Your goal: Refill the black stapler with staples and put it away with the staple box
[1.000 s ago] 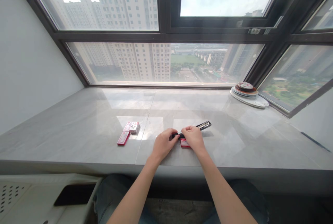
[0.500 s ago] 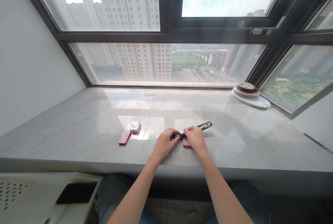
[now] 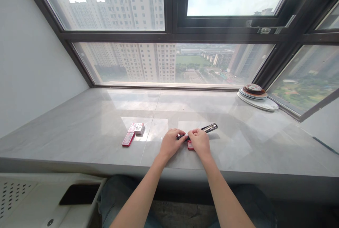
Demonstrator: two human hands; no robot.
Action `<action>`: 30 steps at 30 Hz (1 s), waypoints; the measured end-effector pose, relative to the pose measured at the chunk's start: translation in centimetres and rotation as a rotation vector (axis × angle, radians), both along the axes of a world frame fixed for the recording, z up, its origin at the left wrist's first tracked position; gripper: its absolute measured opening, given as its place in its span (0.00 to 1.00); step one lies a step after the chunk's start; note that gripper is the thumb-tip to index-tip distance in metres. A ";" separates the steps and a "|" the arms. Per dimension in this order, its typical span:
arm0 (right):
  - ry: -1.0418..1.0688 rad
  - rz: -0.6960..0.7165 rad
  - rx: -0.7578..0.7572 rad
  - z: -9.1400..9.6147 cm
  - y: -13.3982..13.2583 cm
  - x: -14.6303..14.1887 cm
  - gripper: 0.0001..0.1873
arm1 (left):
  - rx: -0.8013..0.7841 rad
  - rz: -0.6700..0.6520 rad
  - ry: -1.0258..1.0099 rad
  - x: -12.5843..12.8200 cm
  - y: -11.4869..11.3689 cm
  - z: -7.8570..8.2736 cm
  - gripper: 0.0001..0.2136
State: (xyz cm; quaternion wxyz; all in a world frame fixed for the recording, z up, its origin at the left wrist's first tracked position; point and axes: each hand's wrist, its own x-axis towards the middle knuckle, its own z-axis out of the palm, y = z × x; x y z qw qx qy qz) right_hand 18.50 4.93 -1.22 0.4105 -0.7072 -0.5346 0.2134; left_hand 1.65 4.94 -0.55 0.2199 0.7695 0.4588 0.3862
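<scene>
A black stapler [image 3: 209,128], folded open to show its metal channel, is held slanting a little above the counter. My left hand [image 3: 171,144] is closed on its near left end, thumb and fingers pinching it. My right hand [image 3: 199,143] pinches over the middle of the stapler, with a small bright silvery strip at its fingertips, close to the left thumb; its exact kind is too small to tell. Under the right hand lies a small red box [image 3: 190,145], partly covered by that hand.
Left on the grey counter [image 3: 87,129] are a red-and-white box [image 3: 128,139] and a small whitish box [image 3: 138,128]. Stacked plates [image 3: 253,93] stand at the back right corner by the window [image 3: 172,63]. A white perforated unit [image 3: 31,199] is below left.
Both hands have drawn slightly closer together along the stapler, and less of the silvery strip shows between them. The whole view has shifted a little. The boxes stay in place.
</scene>
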 end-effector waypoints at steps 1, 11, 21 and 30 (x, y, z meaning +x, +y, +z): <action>-0.011 0.008 -0.003 0.0 0.0 0.1 0.12 | 0.008 0.003 0.000 -0.1 0.1 -0.2 0.06; -0.128 0.273 0.002 2.7 -0.8 1.0 0.12 | 0.030 0.111 0.125 -0.8 0.3 -1.2 0.11; 0.229 0.122 -0.228 1.6 -2.8 13.1 0.31 | -0.033 0.078 0.141 -0.6 0.9 -1.3 0.13; 0.224 0.591 -0.013 5.0 2.0 9.2 0.24 | -0.067 0.058 0.177 -0.6 0.6 -0.3 0.13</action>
